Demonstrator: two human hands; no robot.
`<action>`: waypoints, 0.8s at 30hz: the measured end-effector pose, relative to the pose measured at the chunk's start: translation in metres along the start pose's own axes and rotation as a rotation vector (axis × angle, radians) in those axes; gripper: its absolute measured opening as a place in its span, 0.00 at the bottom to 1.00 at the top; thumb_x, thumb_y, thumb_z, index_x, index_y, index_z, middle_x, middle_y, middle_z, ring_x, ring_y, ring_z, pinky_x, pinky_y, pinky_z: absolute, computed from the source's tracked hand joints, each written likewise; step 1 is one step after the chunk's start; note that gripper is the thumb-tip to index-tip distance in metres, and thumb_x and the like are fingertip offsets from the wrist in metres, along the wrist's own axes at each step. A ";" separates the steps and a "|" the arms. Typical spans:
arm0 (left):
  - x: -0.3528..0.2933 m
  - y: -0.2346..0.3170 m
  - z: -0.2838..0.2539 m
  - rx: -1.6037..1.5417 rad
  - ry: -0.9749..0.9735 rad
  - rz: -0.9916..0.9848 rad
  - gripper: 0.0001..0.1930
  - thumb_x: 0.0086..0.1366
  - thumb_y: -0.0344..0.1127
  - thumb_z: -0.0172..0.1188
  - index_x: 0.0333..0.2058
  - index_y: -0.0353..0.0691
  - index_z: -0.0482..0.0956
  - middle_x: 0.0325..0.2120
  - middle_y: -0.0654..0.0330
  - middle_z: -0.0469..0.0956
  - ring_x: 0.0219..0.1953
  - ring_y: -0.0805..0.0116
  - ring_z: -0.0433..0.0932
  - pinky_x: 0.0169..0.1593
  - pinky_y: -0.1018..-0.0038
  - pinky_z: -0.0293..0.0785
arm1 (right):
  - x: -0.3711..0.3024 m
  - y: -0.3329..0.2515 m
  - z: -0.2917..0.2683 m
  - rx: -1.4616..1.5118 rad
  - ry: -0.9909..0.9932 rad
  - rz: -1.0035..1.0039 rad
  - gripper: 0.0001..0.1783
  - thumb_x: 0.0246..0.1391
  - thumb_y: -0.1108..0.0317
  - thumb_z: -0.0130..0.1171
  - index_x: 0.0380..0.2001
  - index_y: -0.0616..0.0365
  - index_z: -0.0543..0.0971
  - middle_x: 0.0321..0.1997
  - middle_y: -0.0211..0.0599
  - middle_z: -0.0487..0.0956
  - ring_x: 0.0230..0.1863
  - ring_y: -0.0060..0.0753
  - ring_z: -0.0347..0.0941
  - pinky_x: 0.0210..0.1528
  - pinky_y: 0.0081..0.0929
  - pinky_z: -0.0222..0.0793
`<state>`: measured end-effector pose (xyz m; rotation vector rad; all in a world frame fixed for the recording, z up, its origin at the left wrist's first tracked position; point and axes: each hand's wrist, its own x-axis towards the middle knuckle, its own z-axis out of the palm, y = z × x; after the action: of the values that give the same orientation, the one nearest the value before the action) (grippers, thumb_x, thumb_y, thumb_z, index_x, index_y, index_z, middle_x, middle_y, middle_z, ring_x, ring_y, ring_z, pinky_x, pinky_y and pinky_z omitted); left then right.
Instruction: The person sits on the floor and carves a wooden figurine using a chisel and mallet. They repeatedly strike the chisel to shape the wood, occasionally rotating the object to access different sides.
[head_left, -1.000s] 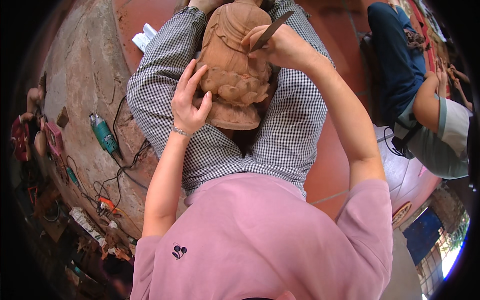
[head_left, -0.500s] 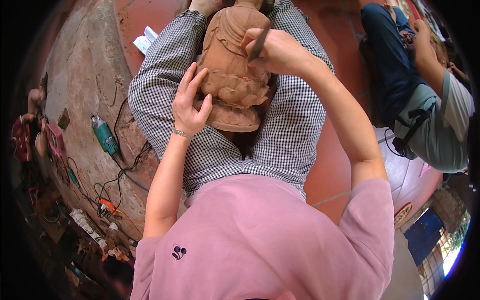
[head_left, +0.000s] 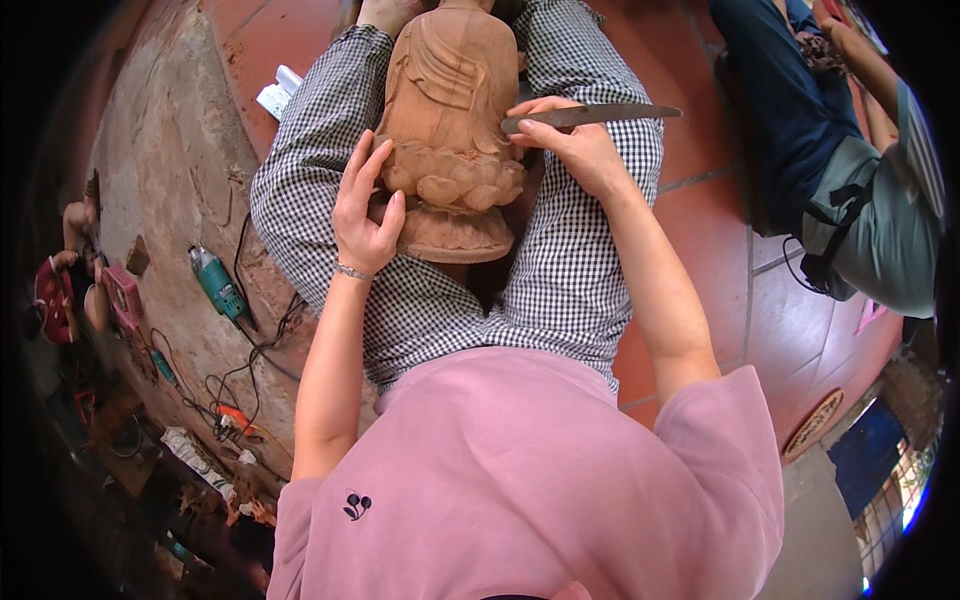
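A carved wooden statue [head_left: 440, 90] with robe folds and a petalled base lies tilted between my thighs, its top cut off by the upper edge. My left hand [head_left: 364, 215] rests against the left side of the base, fingers stretched out and thumb apart, touching the wood without wrapping round it. In my right hand [head_left: 580, 150] is a dark, flat, tapered file [head_left: 620, 112], pinched near its left end. The file's free end points right, over my checked trouser leg. Its held end is close to the statue's right side; whether it touches the wood I cannot tell.
A green power tool [head_left: 216, 282] with a tangled black cable [head_left: 262, 345] lies on the rough ground at left. A white object [head_left: 278, 92] sits beyond my left knee. Another person [head_left: 850, 200] sits at right on the tiles. A pink basket [head_left: 124, 296] stands far left.
My right hand has moved right and slightly down, off the statue's front to its right side. The file has swung from steeply upright to nearly level. My left hand stays on the base.
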<state>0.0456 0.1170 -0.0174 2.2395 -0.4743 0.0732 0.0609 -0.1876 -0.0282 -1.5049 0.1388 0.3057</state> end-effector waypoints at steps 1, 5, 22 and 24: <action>0.000 0.002 -0.001 -0.015 -0.020 -0.018 0.30 0.58 0.32 0.58 0.62 0.38 0.73 0.67 0.45 0.65 0.66 0.49 0.69 0.65 0.63 0.68 | -0.001 0.001 0.001 -0.081 -0.015 -0.023 0.13 0.57 0.61 0.68 0.32 0.62 0.81 0.51 0.36 0.80 0.56 0.31 0.75 0.55 0.33 0.74; -0.001 0.004 -0.002 -0.042 -0.063 -0.051 0.30 0.61 0.32 0.56 0.64 0.35 0.70 0.69 0.45 0.63 0.70 0.51 0.64 0.69 0.64 0.61 | 0.005 0.006 0.000 -0.263 -0.078 -0.269 0.12 0.52 0.61 0.71 0.33 0.58 0.84 0.61 0.33 0.74 0.56 0.34 0.71 0.59 0.35 0.68; 0.001 0.002 0.000 -0.025 -0.027 -0.004 0.31 0.57 0.32 0.59 0.62 0.37 0.73 0.67 0.42 0.64 0.67 0.47 0.68 0.67 0.62 0.66 | 0.034 -0.009 -0.004 -0.349 -0.286 -0.375 0.10 0.48 0.67 0.73 0.32 0.59 0.83 0.40 0.28 0.81 0.43 0.26 0.74 0.46 0.27 0.72; 0.001 0.001 0.000 -0.024 -0.029 0.004 0.31 0.57 0.31 0.59 0.62 0.37 0.73 0.67 0.42 0.64 0.67 0.47 0.68 0.67 0.62 0.66 | 0.040 -0.010 0.000 -0.273 -0.258 -0.390 0.11 0.47 0.68 0.74 0.32 0.59 0.83 0.40 0.29 0.81 0.44 0.26 0.75 0.47 0.27 0.72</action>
<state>0.0464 0.1165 -0.0166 2.2193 -0.4925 0.0368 0.1020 -0.1837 -0.0299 -1.7065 -0.4129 0.2056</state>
